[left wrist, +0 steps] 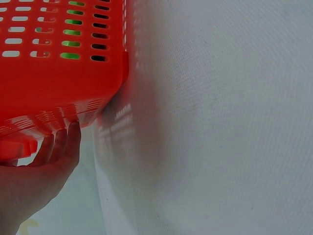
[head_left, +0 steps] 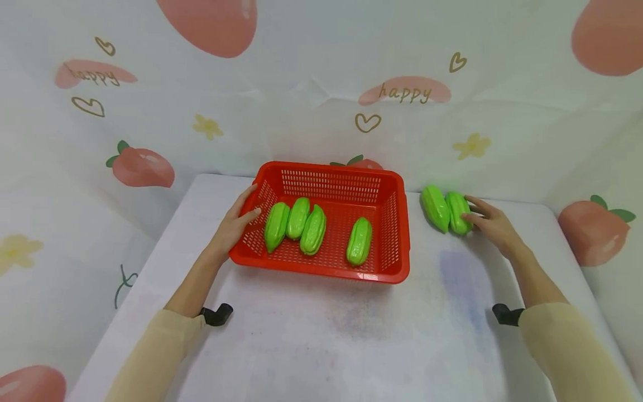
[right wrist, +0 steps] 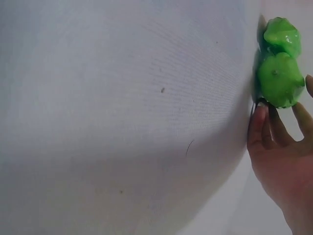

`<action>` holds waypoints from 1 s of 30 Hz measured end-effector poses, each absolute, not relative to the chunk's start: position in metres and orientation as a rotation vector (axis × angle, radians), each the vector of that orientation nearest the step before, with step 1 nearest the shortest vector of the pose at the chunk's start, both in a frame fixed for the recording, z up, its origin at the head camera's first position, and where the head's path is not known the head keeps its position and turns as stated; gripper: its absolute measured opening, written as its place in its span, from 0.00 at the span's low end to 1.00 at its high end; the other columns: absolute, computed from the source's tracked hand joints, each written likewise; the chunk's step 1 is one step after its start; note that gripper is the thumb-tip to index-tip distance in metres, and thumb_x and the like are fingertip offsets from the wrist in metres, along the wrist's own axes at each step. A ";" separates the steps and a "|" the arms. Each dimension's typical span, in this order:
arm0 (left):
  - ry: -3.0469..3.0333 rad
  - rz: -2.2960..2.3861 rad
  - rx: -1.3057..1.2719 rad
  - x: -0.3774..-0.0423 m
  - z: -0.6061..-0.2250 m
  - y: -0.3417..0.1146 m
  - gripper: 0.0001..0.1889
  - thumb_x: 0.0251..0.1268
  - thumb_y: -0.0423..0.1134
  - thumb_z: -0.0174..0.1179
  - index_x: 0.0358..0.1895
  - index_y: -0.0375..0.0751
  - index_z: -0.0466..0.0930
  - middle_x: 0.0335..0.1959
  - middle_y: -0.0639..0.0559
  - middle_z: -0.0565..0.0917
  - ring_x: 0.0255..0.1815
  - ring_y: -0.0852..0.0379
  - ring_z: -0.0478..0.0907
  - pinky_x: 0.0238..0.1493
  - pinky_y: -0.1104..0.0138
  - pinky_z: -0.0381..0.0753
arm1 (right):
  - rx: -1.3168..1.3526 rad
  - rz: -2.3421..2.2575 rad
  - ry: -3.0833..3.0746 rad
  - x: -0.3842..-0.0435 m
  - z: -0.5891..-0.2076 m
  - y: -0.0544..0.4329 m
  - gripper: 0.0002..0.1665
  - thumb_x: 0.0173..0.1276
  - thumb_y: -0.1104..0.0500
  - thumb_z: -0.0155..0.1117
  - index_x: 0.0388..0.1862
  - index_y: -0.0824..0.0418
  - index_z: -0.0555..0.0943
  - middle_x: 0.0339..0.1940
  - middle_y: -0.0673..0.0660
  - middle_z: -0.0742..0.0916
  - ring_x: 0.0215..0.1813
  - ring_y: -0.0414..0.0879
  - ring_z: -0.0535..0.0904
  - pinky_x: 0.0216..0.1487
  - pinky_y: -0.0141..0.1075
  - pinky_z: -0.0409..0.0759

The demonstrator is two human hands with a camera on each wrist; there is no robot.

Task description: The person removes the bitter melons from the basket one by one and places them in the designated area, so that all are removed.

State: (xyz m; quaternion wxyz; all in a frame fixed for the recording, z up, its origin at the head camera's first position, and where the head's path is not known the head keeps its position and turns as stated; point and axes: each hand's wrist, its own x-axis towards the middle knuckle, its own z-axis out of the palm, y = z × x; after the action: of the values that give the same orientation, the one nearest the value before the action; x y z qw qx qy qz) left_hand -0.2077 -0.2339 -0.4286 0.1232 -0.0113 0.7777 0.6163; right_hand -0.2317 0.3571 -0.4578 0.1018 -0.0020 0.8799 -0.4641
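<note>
A red plastic basket (head_left: 321, 272) with slotted walls stands on the table, holding several glossy green ridged fruits (head_left: 312, 230) that look like plastic bitter melons. My left hand (head_left: 235, 224) grips its left side, thumb over the rim and fingers along the outer wall. In the left wrist view, the fingertips of that hand (left wrist: 46, 164) lie against the basket (left wrist: 58, 83). Right of the basket, two more bitter melons lie side by side. At the right-hand bitter melon (head_left: 458, 213), my right hand (head_left: 492, 223) touches its side with spread, lightly bent fingers; the other bitter melon (head_left: 435, 207) lies just left.
The white table (head_left: 331, 340) ends at the back against a pale cloth backdrop (head_left: 301, 100) printed with peaches, hearts and flowers. Both bitter melons outside the basket lie close to that back edge. Dark straps (head_left: 507, 315) show at the wrists.
</note>
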 end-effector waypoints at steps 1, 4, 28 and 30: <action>2.272 1.800 -0.034 -0.208 -0.429 -0.233 0.33 0.78 0.45 0.47 0.79 0.70 0.46 0.78 0.49 0.54 0.65 0.40 0.65 0.57 0.49 0.78 | -0.005 -1.372 2.601 -0.231 -0.458 0.357 0.40 0.77 0.52 0.54 0.80 0.61 0.52 0.74 0.77 0.62 0.71 0.72 0.61 0.44 0.18 0.70; 2.286 1.796 -0.035 -0.207 -0.428 -0.233 0.32 0.78 0.45 0.47 0.79 0.71 0.47 0.77 0.49 0.55 0.64 0.40 0.66 0.57 0.49 0.78 | -0.010 -1.372 2.604 -0.232 -0.459 0.358 0.40 0.77 0.52 0.54 0.80 0.62 0.52 0.74 0.77 0.62 0.71 0.73 0.61 0.44 0.17 0.69; 2.281 1.811 -0.022 -0.206 -0.428 -0.231 0.31 0.78 0.47 0.47 0.78 0.72 0.49 0.76 0.50 0.58 0.63 0.43 0.68 0.52 0.56 0.82 | 0.002 -1.396 2.642 -0.224 -0.455 0.358 0.41 0.76 0.48 0.56 0.80 0.62 0.54 0.76 0.72 0.62 0.72 0.72 0.60 0.44 0.12 0.65; 2.280 1.816 -0.022 -0.206 -0.427 -0.231 0.31 0.78 0.47 0.47 0.78 0.73 0.49 0.76 0.50 0.58 0.63 0.43 0.68 0.52 0.57 0.82 | 0.007 -1.406 2.658 -0.223 -0.455 0.359 0.41 0.76 0.48 0.56 0.80 0.62 0.54 0.75 0.71 0.63 0.72 0.71 0.60 0.45 0.12 0.65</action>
State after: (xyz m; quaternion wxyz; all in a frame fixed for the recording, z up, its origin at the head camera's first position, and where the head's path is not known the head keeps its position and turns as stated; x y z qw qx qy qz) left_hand -0.2057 -0.2312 -0.4272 0.1131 -0.0077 0.7773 0.6188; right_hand -0.2229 0.3587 -0.4547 0.0671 0.0024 0.8820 -0.4665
